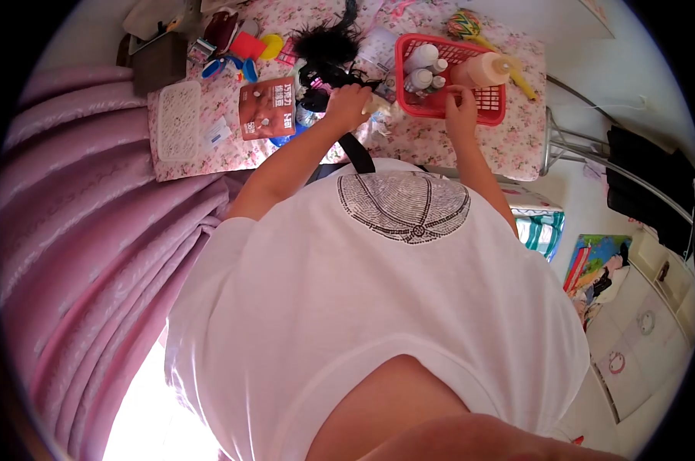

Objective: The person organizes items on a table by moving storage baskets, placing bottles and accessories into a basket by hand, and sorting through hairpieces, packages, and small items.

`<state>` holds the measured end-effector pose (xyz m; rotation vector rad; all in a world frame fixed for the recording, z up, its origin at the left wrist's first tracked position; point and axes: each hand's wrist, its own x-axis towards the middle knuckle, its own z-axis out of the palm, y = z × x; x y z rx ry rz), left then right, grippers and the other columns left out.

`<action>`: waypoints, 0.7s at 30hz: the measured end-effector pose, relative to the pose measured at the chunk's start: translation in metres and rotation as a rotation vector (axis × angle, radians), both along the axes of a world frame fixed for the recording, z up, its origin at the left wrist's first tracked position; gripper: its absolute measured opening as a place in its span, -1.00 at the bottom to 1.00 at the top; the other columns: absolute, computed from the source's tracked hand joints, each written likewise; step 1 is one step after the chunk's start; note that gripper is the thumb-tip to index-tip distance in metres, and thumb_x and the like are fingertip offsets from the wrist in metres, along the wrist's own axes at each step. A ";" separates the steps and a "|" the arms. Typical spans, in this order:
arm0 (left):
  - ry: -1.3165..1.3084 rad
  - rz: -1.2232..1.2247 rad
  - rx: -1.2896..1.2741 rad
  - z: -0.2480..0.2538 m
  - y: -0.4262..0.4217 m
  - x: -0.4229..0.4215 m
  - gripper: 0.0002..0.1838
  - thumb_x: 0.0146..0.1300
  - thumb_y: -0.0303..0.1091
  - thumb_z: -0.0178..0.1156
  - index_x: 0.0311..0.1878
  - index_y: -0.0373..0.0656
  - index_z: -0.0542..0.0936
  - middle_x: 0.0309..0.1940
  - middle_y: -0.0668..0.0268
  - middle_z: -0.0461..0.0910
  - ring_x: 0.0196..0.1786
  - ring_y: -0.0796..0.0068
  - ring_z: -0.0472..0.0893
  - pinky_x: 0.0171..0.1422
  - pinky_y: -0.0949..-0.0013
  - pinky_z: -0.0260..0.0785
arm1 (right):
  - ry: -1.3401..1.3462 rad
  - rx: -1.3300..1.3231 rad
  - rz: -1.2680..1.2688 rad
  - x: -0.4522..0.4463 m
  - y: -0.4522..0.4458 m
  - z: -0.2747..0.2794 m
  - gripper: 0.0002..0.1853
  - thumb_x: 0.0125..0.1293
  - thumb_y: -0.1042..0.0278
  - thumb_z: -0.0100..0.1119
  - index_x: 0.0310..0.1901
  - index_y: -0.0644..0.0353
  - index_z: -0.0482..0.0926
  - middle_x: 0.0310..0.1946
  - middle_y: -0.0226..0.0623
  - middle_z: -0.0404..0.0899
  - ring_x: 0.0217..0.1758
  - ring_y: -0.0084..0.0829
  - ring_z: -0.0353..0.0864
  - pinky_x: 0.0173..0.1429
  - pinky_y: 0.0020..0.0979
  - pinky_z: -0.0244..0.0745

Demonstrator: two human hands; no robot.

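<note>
Basket [488,100], long axis left-to-right

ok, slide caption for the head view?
Left hand near a black hairy bundle, right hand at the near rim of a red basket holding bottles, over a floral-covered table.

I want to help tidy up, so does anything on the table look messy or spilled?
The black hairy tangle looks messy: its strands stick out loosely over the flowered tablecloth, beyond the left hand, while the bottles sit together in the red basket. I can't see any spill.
</note>
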<state>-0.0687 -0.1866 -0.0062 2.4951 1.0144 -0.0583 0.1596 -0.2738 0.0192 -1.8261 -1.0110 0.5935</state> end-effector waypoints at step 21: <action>-0.939 0.264 -0.747 0.074 0.024 0.062 -0.66 0.07 -0.33 0.15 -0.10 -0.25 0.37 -0.27 0.36 0.44 -0.20 0.62 0.41 -0.14 0.54 0.27 | 0.139 0.080 0.465 -0.006 0.025 0.059 -0.59 -0.07 0.52 0.19 -0.10 0.26 0.39 -0.26 -0.20 0.44 -0.17 -0.34 0.43 -0.08 -0.45 0.34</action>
